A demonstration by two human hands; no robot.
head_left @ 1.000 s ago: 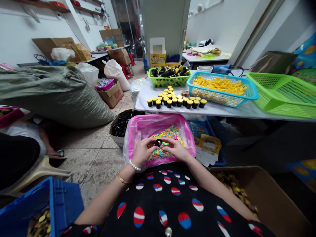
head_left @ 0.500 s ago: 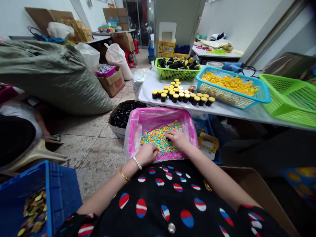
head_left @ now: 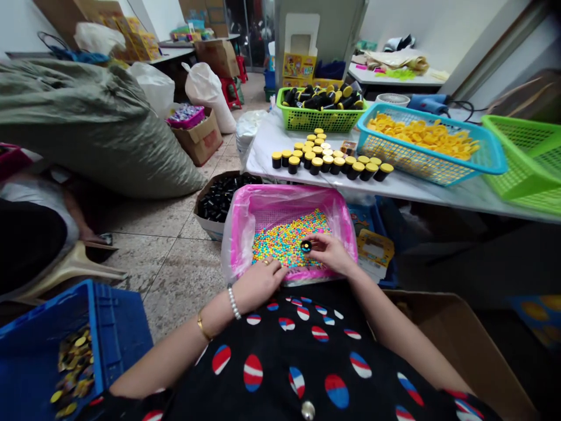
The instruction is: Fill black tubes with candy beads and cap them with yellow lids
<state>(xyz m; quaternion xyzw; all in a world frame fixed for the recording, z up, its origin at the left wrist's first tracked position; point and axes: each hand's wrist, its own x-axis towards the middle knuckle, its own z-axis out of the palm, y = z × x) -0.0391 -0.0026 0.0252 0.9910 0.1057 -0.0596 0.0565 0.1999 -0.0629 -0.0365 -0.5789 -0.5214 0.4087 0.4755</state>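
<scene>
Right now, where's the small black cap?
The small black cap sits in the fingertips of the right hand in the head view, over the coloured beads in the pink-lined tray.

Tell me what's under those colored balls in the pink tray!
A mesh basket lined with a pink plastic bag shows beside the colored balls. Right under the pile, the balls hide everything.

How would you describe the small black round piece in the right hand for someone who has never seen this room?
Find the pink-lined tray of coloured beads. The right hand pinches the small black round piece above them, the one dark thing against that heap.
</scene>
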